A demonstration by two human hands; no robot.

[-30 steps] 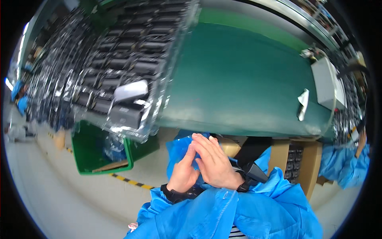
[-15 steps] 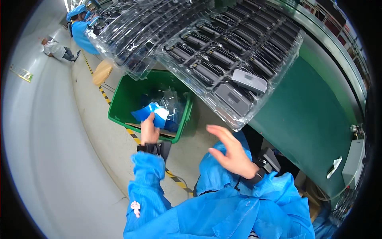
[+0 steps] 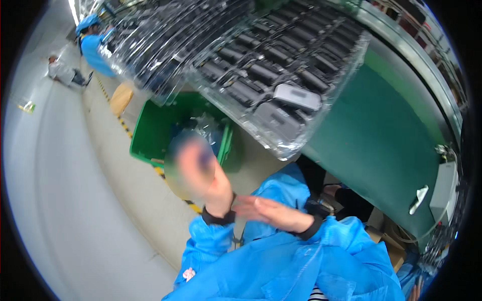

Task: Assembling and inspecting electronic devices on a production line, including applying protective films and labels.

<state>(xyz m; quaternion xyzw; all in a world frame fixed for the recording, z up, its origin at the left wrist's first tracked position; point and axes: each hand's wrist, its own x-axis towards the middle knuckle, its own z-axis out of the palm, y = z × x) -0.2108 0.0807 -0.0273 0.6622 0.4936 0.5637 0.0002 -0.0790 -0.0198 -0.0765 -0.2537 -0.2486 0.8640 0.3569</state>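
Observation:
My left hand [image 3: 213,185] is raised in front of the green bin [image 3: 145,128], its fingers smeared and indistinct, so whether they hold anything does not show. Close beside that wrist, my right hand [image 3: 271,213] stretches its fingers leftward, slightly blurred, with nothing seen in it. Crumpled clear plastic [image 3: 205,125] and some dark blue material lie in the bin, partly hidden behind my left hand. Beyond my hands, a clear plastic tray [image 3: 281,145] holds rows of dark devices. A light grey device [image 3: 297,97] and a darker grey device [image 3: 277,120] lie at its near corner.
More clear trays [image 3: 150,45] are at the back left. The green tabletop [image 3: 371,145] runs along the right, with a white scrap [image 3: 418,199] and a grey box [image 3: 444,185]. A wooden stool [image 3: 121,99] and two people are at the far left.
My left hand has come back from the bin, and the blue film it held is no longer visible in it. My right hand has moved left and down, toward my left wrist.

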